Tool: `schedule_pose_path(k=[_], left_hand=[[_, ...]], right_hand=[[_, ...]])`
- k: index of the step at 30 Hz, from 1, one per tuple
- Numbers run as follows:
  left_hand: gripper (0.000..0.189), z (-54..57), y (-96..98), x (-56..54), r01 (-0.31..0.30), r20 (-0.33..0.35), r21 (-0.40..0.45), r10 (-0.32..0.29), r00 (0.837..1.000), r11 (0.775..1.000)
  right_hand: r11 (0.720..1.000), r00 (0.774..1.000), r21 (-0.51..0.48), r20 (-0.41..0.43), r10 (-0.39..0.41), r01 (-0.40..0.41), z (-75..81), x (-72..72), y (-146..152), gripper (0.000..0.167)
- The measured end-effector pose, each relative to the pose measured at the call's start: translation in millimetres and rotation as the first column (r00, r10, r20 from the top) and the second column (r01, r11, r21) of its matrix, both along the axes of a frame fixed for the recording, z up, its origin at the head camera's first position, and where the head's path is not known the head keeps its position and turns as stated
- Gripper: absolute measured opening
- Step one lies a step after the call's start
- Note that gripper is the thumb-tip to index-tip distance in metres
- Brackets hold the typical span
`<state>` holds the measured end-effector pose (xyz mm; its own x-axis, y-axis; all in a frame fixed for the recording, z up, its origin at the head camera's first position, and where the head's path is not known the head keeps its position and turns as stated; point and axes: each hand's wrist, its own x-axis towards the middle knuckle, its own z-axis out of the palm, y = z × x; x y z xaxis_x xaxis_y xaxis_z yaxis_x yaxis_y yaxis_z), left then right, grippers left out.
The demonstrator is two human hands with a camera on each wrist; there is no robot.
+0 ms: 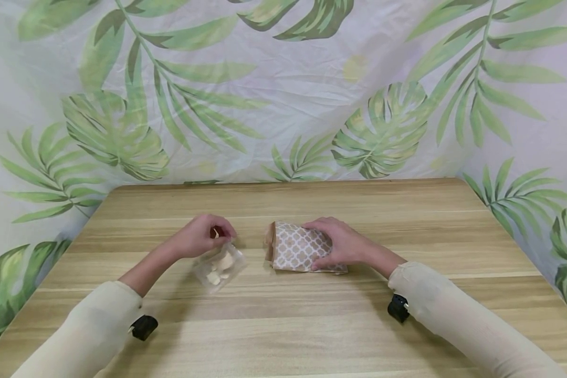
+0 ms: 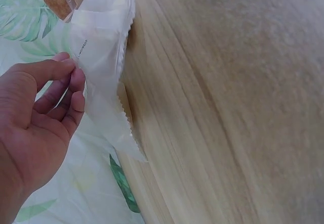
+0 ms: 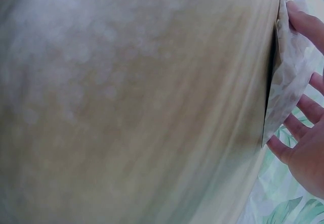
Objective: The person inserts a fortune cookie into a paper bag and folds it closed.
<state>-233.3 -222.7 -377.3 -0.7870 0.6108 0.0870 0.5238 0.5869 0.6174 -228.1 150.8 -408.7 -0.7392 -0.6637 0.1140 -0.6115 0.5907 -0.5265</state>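
My left hand (image 1: 204, 235) pinches the upper edge of a small clear plastic packet (image 1: 219, 266) holding several pale pieces. In the left wrist view the packet (image 2: 104, 67) shows a zigzag-cut edge and a line of small dark print, with thumb and fingertips meeting at its side. To its right, a brown paper bag (image 1: 295, 249) with a white lattice pattern lies on the table. My right hand (image 1: 338, 242) grips that bag across its right part, thumb on the near side and fingers on the far side. The bag (image 3: 291, 57) is only partly visible in the right wrist view.
Both things are over a wood-grain table (image 1: 283, 325). A leaf-print cloth (image 1: 293, 94) hangs behind the table and along its sides. A small black device (image 1: 144, 327) sits at the left wrist, and another black device (image 1: 398, 308) at the right one.
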Motion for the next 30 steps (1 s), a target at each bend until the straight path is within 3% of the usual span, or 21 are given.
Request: schedule_pose_path(k=[8, 11, 15, 20, 23, 30], left_hand=[[0.011, -1.0, 4.1, -3.0, -0.057, -0.068, 0.01, 0.058, 0.996, 0.998], [0.013, -0.5, 4.3, -2.7, -0.09, -0.094, -0.009, 0.089, 0.992, 0.996], [0.012, 2.0, 3.4, -1.2, -0.096, -0.145, -0.056, 0.087, 0.986, 0.994], [0.015, 4.9, 1.2, 1.6, -0.008, -0.19, -0.12, -0.015, 0.982, 0.993], [0.024, 6.5, -0.9, 3.6, 0.058, -0.18, -0.166, -0.088, 0.98, 0.984], [0.067, 11.2, -7.5, 8.2, 0.117, -0.178, -0.258, -0.166, 0.97, 0.959]], right_hand=[[1.0, 1.0, 0.006, 0.003, -0.003, 0.003, 0.6, 0.1, 0, 0.095], [1.0, 1.0, 0.009, 0.005, -0.004, 0.004, 0.9, 0.3, 0, 0.096], [1.0, 1.0, 0.011, 0.012, -0.008, 0.007, 1.3, 0.6, 0, 0.096], [1.0, 1.0, 0.011, 0.013, -0.012, 0.012, 2.5, 1.7, 0, 0.095], [1.0, 1.0, 0.009, 0.014, -0.014, 0.014, 3.4, 2.6, -1, 0.095], [1.0, 1.0, 0.011, 0.012, -0.015, 0.015, 4.2, 3.3, -1, 0.094]])
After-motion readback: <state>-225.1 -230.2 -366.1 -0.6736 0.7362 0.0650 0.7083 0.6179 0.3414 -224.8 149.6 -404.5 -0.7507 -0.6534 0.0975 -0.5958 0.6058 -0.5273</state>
